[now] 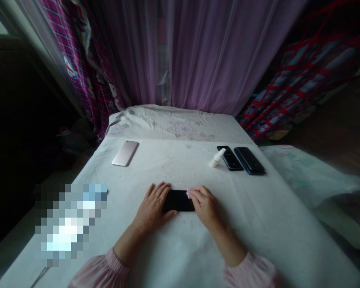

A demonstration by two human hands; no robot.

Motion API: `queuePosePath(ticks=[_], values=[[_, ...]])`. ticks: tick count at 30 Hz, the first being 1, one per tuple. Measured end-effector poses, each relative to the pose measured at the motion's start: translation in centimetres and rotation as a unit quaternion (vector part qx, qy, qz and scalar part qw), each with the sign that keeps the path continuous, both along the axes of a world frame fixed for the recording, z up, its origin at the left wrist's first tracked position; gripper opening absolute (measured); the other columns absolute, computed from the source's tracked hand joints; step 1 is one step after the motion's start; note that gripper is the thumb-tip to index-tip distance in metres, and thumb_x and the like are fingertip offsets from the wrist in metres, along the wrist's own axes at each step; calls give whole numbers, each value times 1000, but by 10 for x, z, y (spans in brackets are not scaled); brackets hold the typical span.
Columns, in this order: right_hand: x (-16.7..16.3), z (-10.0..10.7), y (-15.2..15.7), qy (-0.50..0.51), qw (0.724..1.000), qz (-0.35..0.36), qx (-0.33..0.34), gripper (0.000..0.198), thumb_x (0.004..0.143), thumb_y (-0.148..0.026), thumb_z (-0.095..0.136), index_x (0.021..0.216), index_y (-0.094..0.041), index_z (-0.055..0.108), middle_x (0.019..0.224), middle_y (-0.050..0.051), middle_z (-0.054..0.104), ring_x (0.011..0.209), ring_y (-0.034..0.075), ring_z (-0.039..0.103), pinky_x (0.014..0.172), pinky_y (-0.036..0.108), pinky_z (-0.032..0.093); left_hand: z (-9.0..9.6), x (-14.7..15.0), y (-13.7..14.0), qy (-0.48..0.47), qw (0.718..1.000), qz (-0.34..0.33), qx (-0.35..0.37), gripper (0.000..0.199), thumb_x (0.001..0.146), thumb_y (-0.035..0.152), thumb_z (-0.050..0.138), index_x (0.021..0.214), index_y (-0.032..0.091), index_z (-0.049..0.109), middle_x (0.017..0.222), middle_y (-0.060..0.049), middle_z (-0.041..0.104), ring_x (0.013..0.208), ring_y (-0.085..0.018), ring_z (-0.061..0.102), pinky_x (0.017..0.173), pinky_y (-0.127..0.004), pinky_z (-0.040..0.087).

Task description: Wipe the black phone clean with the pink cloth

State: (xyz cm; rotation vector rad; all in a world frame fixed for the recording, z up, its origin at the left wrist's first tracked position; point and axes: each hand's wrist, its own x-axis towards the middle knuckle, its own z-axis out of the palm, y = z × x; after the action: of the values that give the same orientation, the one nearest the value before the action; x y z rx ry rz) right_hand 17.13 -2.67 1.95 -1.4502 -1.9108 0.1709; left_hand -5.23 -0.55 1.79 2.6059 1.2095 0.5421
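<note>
A black smartphone [179, 201] lies sideways on the white cloth, its dark face up. My left hand [153, 206] grips its left end, with the thumb along the near edge and the fingers toward the far edge. At the phone's right end, my right hand [206, 206] pinches a small pale pink wipe [189, 194] against the surface near the far corner. Part of the wipe is hidden by my fingers.
On the cloth-covered table [180, 248], a rose-gold phone [125, 153] lies at the back left. A white spray bottle [217, 158] stands by a black phone [232, 160] and stacked dark phones [249, 161]. A pixelated object [73, 224] with a cable lies left. Purple curtains [204, 56] hang behind.
</note>
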Motion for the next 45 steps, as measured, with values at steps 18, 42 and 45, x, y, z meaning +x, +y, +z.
queuePosePath(ticks=[18,42,45], values=[[-1,2,4,-36,999,3,24,21,89,-10,51,90,-19,71,83,6,65,78,17,62,73,27,52,0,0,1,-5,1000,-2,0,72,86,56,58,141,16,35,142,-16,50,136,-32,39,113,-57,25],[-14,11,-26,-65,997,33,2,19,89,-10,55,93,-22,70,86,5,66,81,17,60,75,28,50,-6,-1,1,-18,1000,-4,13,73,85,57,59,141,16,35,141,-16,50,136,-32,39,113,-57,26],[-14,10,-31,-60,997,39,4,20,91,-11,53,93,-22,70,86,5,66,81,17,60,74,28,51,-7,-1,1,-20,1000,-8,16,74,85,57,59,142,17,34,141,-16,50,136,-32,39,113,-57,26]])
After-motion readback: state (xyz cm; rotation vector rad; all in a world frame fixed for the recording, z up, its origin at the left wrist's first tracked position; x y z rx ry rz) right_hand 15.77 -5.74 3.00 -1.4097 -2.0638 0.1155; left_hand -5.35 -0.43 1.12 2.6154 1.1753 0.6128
